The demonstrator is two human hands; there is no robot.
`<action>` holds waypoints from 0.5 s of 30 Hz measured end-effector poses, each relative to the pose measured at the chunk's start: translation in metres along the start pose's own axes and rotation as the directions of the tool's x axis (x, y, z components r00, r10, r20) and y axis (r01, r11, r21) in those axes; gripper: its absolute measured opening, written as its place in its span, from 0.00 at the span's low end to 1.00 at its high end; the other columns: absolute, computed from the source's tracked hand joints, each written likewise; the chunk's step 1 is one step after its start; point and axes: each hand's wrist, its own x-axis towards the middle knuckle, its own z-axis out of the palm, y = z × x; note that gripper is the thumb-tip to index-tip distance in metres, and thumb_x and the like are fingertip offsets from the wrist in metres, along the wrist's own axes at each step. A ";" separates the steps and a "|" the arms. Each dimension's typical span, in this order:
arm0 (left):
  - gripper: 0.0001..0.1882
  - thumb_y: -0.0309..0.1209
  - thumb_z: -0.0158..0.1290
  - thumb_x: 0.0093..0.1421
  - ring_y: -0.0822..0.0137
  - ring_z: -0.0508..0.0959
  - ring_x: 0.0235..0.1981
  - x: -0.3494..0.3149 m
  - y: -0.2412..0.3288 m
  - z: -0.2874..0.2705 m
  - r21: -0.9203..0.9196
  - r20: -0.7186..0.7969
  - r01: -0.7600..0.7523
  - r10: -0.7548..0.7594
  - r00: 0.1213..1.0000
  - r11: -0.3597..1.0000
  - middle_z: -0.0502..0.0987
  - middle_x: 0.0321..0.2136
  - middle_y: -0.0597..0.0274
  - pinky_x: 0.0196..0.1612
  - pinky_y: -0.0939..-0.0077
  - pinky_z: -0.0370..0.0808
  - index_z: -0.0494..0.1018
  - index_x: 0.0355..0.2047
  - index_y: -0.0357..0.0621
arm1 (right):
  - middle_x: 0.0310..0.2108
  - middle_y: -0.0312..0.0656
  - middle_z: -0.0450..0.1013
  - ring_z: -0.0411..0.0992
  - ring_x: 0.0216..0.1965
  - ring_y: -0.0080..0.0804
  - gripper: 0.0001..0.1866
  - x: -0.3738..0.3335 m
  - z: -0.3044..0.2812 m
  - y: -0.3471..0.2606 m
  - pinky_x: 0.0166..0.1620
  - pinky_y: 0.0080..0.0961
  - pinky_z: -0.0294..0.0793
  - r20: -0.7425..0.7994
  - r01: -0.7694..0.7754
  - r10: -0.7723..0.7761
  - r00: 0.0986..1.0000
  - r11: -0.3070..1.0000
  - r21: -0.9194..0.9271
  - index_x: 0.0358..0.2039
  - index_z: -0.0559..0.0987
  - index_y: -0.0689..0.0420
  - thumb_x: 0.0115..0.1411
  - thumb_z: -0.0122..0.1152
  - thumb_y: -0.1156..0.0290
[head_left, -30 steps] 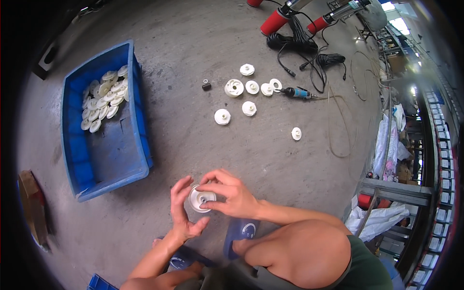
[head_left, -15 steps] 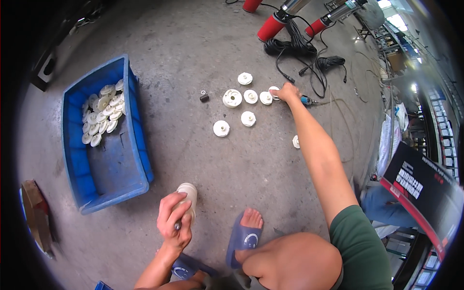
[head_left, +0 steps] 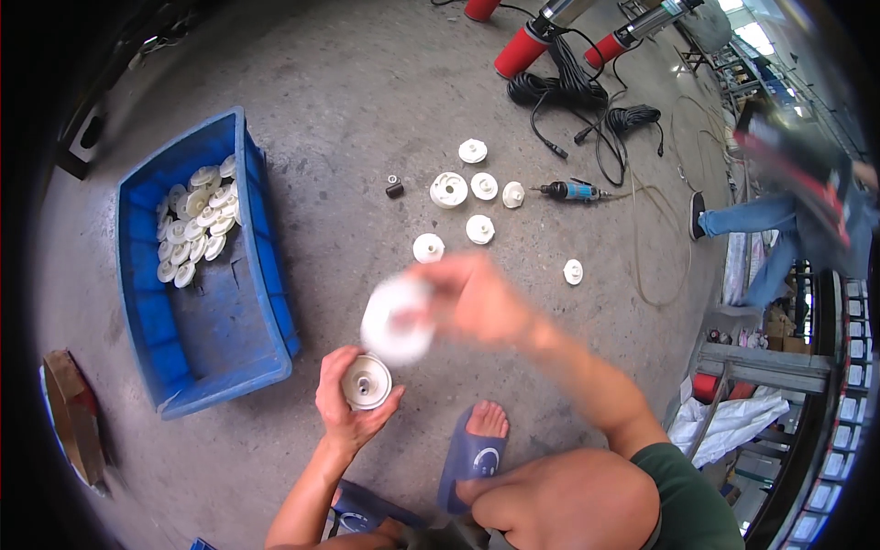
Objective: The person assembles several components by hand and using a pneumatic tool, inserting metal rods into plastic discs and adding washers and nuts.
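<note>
My left hand (head_left: 335, 400) is wrapped round a white cylindrical pump part (head_left: 378, 392), its round, cupped end turned up. A thin metal shaft end shows in its centre. Just above it, my right hand (head_left: 478, 301) grips a white plastic pump disc (head_left: 392, 328); both are smeared by motion. The disc is close to the cylinder's open end, and I cannot tell if they touch. On the floor beyond lie several similar white discs (head_left: 479, 229) and a larger white ring-shaped part (head_left: 448, 190).
A blue bin (head_left: 275, 316) with many white discs (head_left: 197, 220) stands at the left. A blue-and-black air tool (head_left: 570, 191) lies by its hose. Red-and-steel cylinders (head_left: 522, 50) and coiled black cables (head_left: 559, 92) are farther back. A person in jeans (head_left: 753, 220) is at the right, carrying a blurred box.
My right hand has come back from the far discs with one disc. My left hand has tilted the cylinder so its open end faces up. The person at the right has moved farther away.
</note>
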 end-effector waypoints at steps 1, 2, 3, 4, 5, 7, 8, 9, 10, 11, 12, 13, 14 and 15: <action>0.48 0.33 0.79 0.45 0.51 0.81 0.47 -0.011 -0.007 0.012 -0.090 -0.001 0.027 -0.027 1.000 0.996 0.77 0.50 0.45 0.50 0.61 0.79 0.63 0.63 0.39 | 0.31 0.33 0.82 0.75 0.29 0.14 0.14 -0.016 0.023 0.004 0.29 0.19 0.75 0.050 0.094 -0.092 0.995 0.994 -0.048 0.43 0.86 0.62 0.59 0.77 0.68; 0.56 0.33 0.80 0.45 0.53 0.81 0.48 -0.023 -0.016 0.015 -0.153 0.000 0.057 -0.057 0.998 0.987 0.76 0.51 0.45 0.52 0.60 0.79 0.56 0.68 0.40 | 0.30 0.34 0.82 0.75 0.29 0.16 0.15 -0.023 0.044 -0.003 0.31 0.17 0.75 0.057 -0.085 0.085 0.995 0.996 -0.016 0.44 0.86 0.63 0.59 0.78 0.69; 0.60 0.31 0.80 0.45 0.55 0.79 0.50 -0.027 -0.019 0.015 -0.242 0.017 0.085 -0.083 0.996 0.967 0.75 0.52 0.45 0.54 0.59 0.77 0.50 0.71 0.41 | 0.28 0.35 0.82 0.75 0.27 0.16 0.15 -0.023 0.051 -0.004 0.30 0.18 0.74 0.012 0.033 -0.031 0.999 0.971 -0.238 0.42 0.86 0.62 0.59 0.78 0.66; 0.60 0.34 0.80 0.45 0.54 0.79 0.50 -0.023 -0.015 0.014 -0.211 0.020 0.074 -0.071 0.997 0.975 0.75 0.52 0.45 0.54 0.59 0.77 0.52 0.70 0.41 | 0.28 0.37 0.82 0.75 0.27 0.17 0.15 -0.022 0.048 0.001 0.30 0.20 0.74 0.063 0.035 -0.017 0.998 0.954 -0.297 0.42 0.86 0.62 0.60 0.76 0.64; 0.59 0.36 0.81 0.44 0.54 0.79 0.50 -0.019 -0.010 0.012 -0.176 0.024 0.064 -0.060 0.998 0.982 0.76 0.51 0.46 0.53 0.59 0.77 0.54 0.69 0.41 | 0.27 0.38 0.81 0.75 0.27 0.18 0.15 -0.020 0.043 0.008 0.31 0.22 0.75 0.119 0.041 0.001 0.993 0.935 -0.353 0.41 0.87 0.61 0.61 0.75 0.62; 0.57 0.42 0.81 0.44 0.53 0.79 0.49 -0.008 -0.006 0.003 -0.030 0.044 0.002 -0.001 0.999 1.000 0.77 0.50 0.48 0.52 0.59 0.77 0.59 0.67 0.40 | 0.27 0.40 0.81 0.76 0.27 0.22 0.15 -0.007 0.028 0.018 0.33 0.27 0.77 0.145 0.097 -0.026 0.989 0.857 -0.506 0.42 0.86 0.60 0.63 0.72 0.61; 0.51 0.47 0.80 0.45 0.53 0.79 0.48 -0.005 -0.009 -0.002 -0.028 0.047 -0.019 0.020 0.999 0.999 0.78 0.48 0.48 0.51 0.60 0.77 0.66 0.62 0.38 | 0.27 0.41 0.81 0.77 0.28 0.25 0.16 0.015 0.012 0.036 0.35 0.28 0.77 -0.008 0.122 -0.154 0.988 0.813 -0.569 0.43 0.86 0.60 0.64 0.71 0.60; 0.51 0.50 0.80 0.44 0.52 0.79 0.48 -0.004 -0.008 -0.008 0.006 0.067 0.005 -0.005 0.998 1.000 0.79 0.47 0.48 0.50 0.60 0.77 0.67 0.60 0.37 | 0.27 0.42 0.81 0.78 0.29 0.27 0.17 0.046 -0.012 0.058 0.36 0.30 0.78 -0.152 0.131 -0.287 0.946 0.766 -0.629 0.45 0.86 0.59 0.64 0.71 0.59; 0.48 0.48 0.79 0.45 0.52 0.79 0.48 -0.001 -0.004 -0.009 -0.015 0.062 0.016 -0.015 0.998 1.000 0.79 0.47 0.48 0.50 0.60 0.77 0.68 0.60 0.36 | 0.40 0.47 0.81 0.80 0.38 0.36 0.22 0.072 -0.046 0.065 0.42 0.34 0.80 -0.282 -0.096 -0.229 0.932 0.594 -0.799 0.54 0.81 0.57 0.63 0.72 0.59; 0.46 0.46 0.79 0.47 0.52 0.79 0.48 0.005 0.002 -0.006 -0.053 0.053 0.014 -0.011 0.999 0.999 0.79 0.48 0.48 0.51 0.61 0.77 0.68 0.59 0.36 | 0.55 0.49 0.76 0.77 0.52 0.46 0.32 0.091 -0.088 0.080 0.51 0.41 0.80 -0.274 -0.198 -0.335 0.902 0.242 -0.950 0.63 0.75 0.53 0.59 0.74 0.60; 0.45 0.44 0.78 0.47 0.53 0.80 0.47 0.001 -0.003 -0.002 -0.072 0.039 0.057 -0.054 0.998 0.996 0.79 0.48 0.48 0.51 0.62 0.77 0.68 0.59 0.36 | 0.61 0.49 0.71 0.71 0.60 0.51 0.39 0.106 -0.115 0.089 0.58 0.45 0.78 -0.261 -0.270 -0.229 0.938 -0.005 -0.963 0.67 0.72 0.50 0.55 0.77 0.61; 0.43 0.42 0.78 0.48 0.55 0.80 0.47 -0.002 -0.005 0.004 -0.091 0.027 0.094 -0.092 0.995 0.991 0.80 0.48 0.49 0.51 0.63 0.77 0.69 0.58 0.37 | 0.58 0.48 0.74 0.70 0.61 0.51 0.42 0.114 -0.141 0.096 0.58 0.45 0.78 -0.233 -0.253 -0.184 0.955 -0.093 -0.963 0.67 0.73 0.46 0.50 0.79 0.62; 0.42 0.40 0.77 0.49 0.56 0.81 0.47 -0.004 -0.005 0.008 -0.111 0.017 0.131 -0.130 0.991 0.985 0.80 0.48 0.50 0.51 0.64 0.78 0.69 0.58 0.37 | 0.54 0.48 0.76 0.73 0.57 0.53 0.43 0.119 -0.161 0.097 0.58 0.47 0.78 -0.168 -0.172 -0.090 0.982 -0.039 -0.984 0.66 0.73 0.45 0.48 0.80 0.63; 0.40 0.38 0.76 0.49 0.58 0.81 0.47 -0.005 -0.005 0.003 -0.146 -0.003 0.195 -0.197 0.980 0.970 0.80 0.47 0.51 0.51 0.66 0.78 0.69 0.58 0.37 | 0.51 0.49 0.76 0.73 0.57 0.50 0.40 0.126 -0.157 0.089 0.58 0.46 0.77 -0.124 -0.124 -0.012 0.992 -0.024 -0.992 0.62 0.75 0.49 0.47 0.79 0.64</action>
